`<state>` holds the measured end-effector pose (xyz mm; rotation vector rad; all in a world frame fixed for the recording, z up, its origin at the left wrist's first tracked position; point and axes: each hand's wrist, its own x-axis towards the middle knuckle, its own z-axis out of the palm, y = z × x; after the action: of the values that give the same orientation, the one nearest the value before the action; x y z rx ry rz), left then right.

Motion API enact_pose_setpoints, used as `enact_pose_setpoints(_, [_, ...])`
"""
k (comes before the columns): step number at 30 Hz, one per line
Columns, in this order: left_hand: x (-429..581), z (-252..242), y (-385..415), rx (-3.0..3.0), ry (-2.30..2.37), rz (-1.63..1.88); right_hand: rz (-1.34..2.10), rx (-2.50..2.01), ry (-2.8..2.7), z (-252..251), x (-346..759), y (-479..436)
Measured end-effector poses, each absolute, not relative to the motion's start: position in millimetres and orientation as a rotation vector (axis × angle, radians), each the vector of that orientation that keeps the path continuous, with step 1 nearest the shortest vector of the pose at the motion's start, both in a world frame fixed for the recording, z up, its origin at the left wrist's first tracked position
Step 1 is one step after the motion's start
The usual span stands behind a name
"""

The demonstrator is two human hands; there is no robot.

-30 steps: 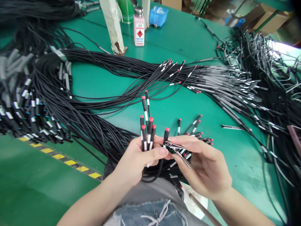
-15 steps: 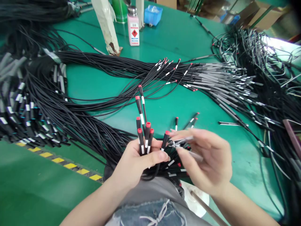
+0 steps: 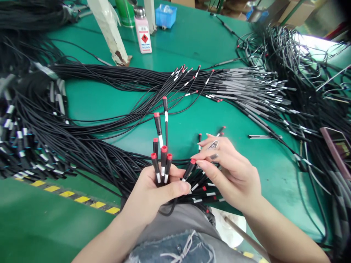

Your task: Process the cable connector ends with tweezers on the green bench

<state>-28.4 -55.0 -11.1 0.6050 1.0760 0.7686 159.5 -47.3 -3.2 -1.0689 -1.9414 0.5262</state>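
My left hand (image 3: 153,191) is closed around several black cables whose red-tipped connectors (image 3: 163,155) stand up from the fist, with white labels below the tips. Between its thumb and forefinger it pinches one more black cable connector (image 3: 188,170), tilted to the right. My right hand (image 3: 233,168) has thumb and forefinger together at that connector's red end. A small shiny metal piece (image 3: 213,145) shows between the right fingers; most of it is hidden, so its kind cannot be made out.
Long bundles of black cables (image 3: 115,78) cross the green table (image 3: 131,106). A pink-and-white bottle (image 3: 143,34), a blue bin (image 3: 166,16) and a worn white post (image 3: 109,33) stand behind. A slim metal tool (image 3: 257,137) and a phone (image 3: 338,149) lie to the right.
My right thumb and forefinger have closed in on the red end of the pinched connector. The metal piece, blurred near the fingertips before, now sits farther back among the fingers. The view has shifted slightly.
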Motion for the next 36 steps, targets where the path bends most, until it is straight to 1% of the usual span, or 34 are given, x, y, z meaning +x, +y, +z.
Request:
enact_pose_setpoints(4, [-27.9, -11.1, -58.8, 0.642, 1.135, 0.794, 0.486, -1.066, -1.987, -1.9, 160.2, -46.9])
enact_pose_setpoints(18, [-26.7, -9.7, -60.0, 0.724, 1.129, 0.8, 0.664, -1.049, -1.925, -1.6, 158.6, -47.4])
enact_pose_setpoints(29, [-28.5, -14.8, -60.0, 0.787, 1.115, 0.802, 0.685, -1.034, -1.908, -3.8, 157.8, -46.9])
enact_pose_setpoints(32, [-26.9, -11.9, -58.3, 0.798, 1.125, 0.813, 0.652, -1.045, -1.922, -4.4, 156.9, -46.9])
enact_pose_setpoints(36, [-24.6, -6.5, -56.6, 0.817, 1.147, 0.829, 0.442, -1.113, -1.976, -5.5, 156.0, -47.8])
